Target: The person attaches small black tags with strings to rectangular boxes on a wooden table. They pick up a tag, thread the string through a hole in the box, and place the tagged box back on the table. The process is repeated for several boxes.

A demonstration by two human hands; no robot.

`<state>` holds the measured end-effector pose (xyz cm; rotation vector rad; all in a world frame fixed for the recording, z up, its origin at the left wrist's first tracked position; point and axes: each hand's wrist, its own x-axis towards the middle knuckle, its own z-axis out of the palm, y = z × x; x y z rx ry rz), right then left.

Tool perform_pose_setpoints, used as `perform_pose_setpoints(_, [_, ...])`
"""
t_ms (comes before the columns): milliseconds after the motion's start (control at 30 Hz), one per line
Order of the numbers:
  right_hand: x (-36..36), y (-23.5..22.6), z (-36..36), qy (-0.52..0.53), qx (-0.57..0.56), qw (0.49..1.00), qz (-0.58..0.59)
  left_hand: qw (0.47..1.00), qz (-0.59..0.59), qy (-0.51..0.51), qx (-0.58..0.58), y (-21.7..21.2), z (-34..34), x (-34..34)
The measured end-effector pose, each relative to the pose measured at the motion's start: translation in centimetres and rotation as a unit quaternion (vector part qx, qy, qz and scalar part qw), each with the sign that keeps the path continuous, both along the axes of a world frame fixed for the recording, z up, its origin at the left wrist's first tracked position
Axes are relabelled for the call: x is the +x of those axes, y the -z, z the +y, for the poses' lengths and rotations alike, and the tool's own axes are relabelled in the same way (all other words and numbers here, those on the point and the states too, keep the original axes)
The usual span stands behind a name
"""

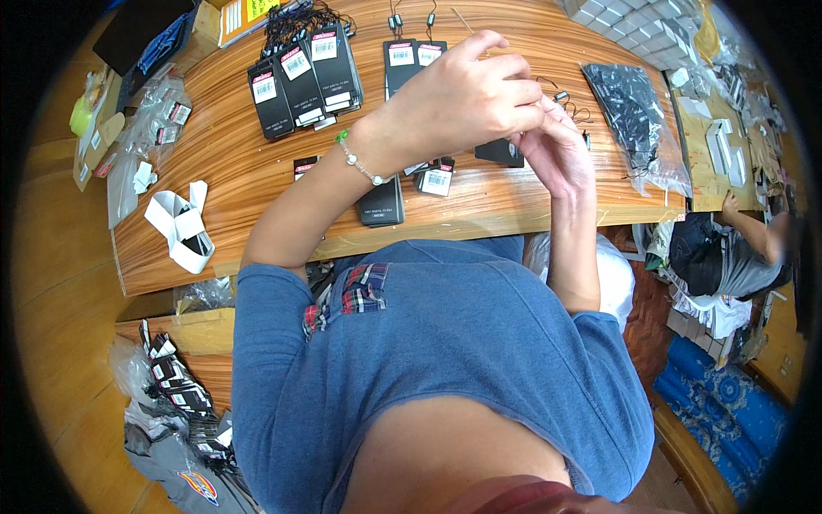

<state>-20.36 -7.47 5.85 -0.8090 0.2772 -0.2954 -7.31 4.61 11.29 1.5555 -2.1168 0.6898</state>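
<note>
My left hand (pixel 479 90) reaches across, its fingers curled and pinched against my right hand (pixel 556 147). The fingers of both are closed together; what they hold is hidden. Black looped cords (pixel 575 110) show just past the right fingers, and I cannot tell whether they are held or lying there. Under the hands lies a black hang tag (pixel 499 152). Nearer me are a stack of black tags (pixel 381 203) and a tag with a white label (pixel 437 178), partly behind my left wrist. Beyond the left hand stand two labelled black tags (pixel 400 60) with cords.
Stacks of black labelled tags (pixel 291 86) with tangled cords sit at the far left. A clear bag of black cord pieces (pixel 634 120) lies right. White strips (pixel 181 230) rest at the left edge, small white boxes (pixel 625 21) at the back right. Another person (pixel 745 257) works at right.
</note>
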Motion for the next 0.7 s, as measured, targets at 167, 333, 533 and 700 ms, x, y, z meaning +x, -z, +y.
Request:
perform_pose_setpoints(167, [0.3, 0.9, -0.1, 0.110, -0.219, 0.968, 0.047, 0.997, -0.037, -0.008, 0.072, 0.5, 0.4, 0.2])
perform_pose_setpoints(333, [0.4, -1.0, -0.9, 0.162, -0.150, 0.974, -0.055, 0.994, 0.073, -0.025, 0.079, 1.6, 1.1, 0.9])
perform_pose_setpoints(533, [0.9, -2.0, -1.4, -0.047, 0.055, 0.960, -0.269, 0.941, 0.336, -0.034, 0.018, 3.4, 1.1, 1.0])
perform_pose_setpoints(700, [1.7, -2.4, -1.8, -0.102, 0.326, 0.887, -0.311, 0.875, 0.483, 0.020, 0.036, 3.7, 1.4, 0.3])
